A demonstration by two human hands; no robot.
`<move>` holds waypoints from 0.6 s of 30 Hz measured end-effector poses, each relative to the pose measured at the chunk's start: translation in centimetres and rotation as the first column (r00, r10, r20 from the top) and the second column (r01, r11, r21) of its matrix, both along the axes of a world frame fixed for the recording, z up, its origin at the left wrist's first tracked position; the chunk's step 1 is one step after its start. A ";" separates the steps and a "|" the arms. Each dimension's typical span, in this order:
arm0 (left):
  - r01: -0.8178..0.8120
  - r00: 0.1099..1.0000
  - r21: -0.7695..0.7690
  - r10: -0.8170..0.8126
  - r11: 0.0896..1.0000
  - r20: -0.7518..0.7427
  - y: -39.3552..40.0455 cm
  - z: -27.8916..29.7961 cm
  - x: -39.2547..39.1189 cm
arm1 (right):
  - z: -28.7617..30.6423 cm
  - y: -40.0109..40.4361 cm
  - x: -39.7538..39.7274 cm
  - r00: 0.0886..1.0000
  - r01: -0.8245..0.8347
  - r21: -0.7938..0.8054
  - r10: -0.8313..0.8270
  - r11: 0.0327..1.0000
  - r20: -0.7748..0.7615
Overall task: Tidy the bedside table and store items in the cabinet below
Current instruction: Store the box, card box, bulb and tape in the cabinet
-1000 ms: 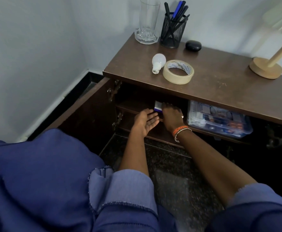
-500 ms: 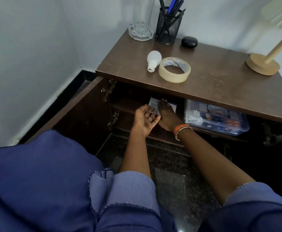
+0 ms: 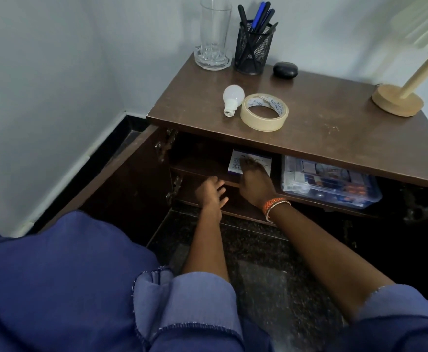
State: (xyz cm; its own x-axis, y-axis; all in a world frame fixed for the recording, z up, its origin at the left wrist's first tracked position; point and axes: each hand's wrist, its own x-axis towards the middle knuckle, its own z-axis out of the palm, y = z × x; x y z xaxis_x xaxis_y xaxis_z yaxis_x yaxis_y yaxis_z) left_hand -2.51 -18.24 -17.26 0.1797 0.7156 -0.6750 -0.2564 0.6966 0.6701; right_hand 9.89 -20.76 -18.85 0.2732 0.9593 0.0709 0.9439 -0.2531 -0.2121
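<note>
Our right hand (image 3: 255, 182) reaches into the cabinet (image 3: 200, 158), its fingers lying flat on a white box (image 3: 238, 162) on the shelf. Our left hand (image 3: 210, 193) hovers just beside it, fingers loose, grasping nothing. Right of both hands sits a clear bin (image 3: 329, 185). Above them, on the surface (image 3: 335, 123), lie a bulb (image 3: 232, 99) and tape (image 3: 264, 111).

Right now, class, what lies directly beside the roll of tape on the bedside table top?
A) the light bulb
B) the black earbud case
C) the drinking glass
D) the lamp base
A: the light bulb lies on its side right at the left edge of the roll of tape, while the glass, case and lamp stand well apart from it.
</note>
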 end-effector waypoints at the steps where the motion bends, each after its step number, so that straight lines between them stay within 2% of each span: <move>1: 0.025 0.999 0.049 -0.022 0.999 -0.044 -0.1 -0.1 0.1 | 1.3 -0.2 -1.3 1.000 -0.003 0.061 0.002 0.998 0.014; 3: 0.057 0.994 0.129 -0.044 0.990 -0.104 -0.3 -0.3 0.3 | 4.4 -1.2 -3.7 0.998 -0.046 0.259 0.034 0.965 0.050; 5: 0.052 0.991 0.167 -0.031 0.985 -0.128 -0.3 -0.2 0.3 | 7.5 -2.6 -5.3 0.992 -0.118 0.496 0.083 0.860 0.093; 7: 0.035 0.992 0.173 -0.013 0.984 -0.127 -0.3 -0.2 0.3 | 10.2 -3.3 -5.6 0.985 -0.142 0.628 0.044 0.765 0.168; 9: 0.042 0.991 0.166 -0.021 0.985 -0.129 -0.5 -0.3 0.5 | 11.9 -3.0 -4.6 0.976 -0.030 0.638 -0.116 0.769 0.185; 12: 0.094 0.986 0.163 -0.070 0.982 -0.150 -1.0 -0.3 0.4 | 12.9 -1.7 -2.4 0.954 0.191 0.466 -0.275 0.864 0.119; 15: 0.149 0.974 0.159 -0.116 0.976 -0.195 -1.1 -0.6 0.1 | 12.8 -1.1 -1.0 0.956 0.213 0.335 -0.266 0.918 0.120; 18: 0.118 0.980 0.083 -0.102 0.990 -0.173 -1.1 -1.0 -0.7 | 12.6 -2.0 -2.1 0.970 0.164 0.379 -0.219 0.911 0.105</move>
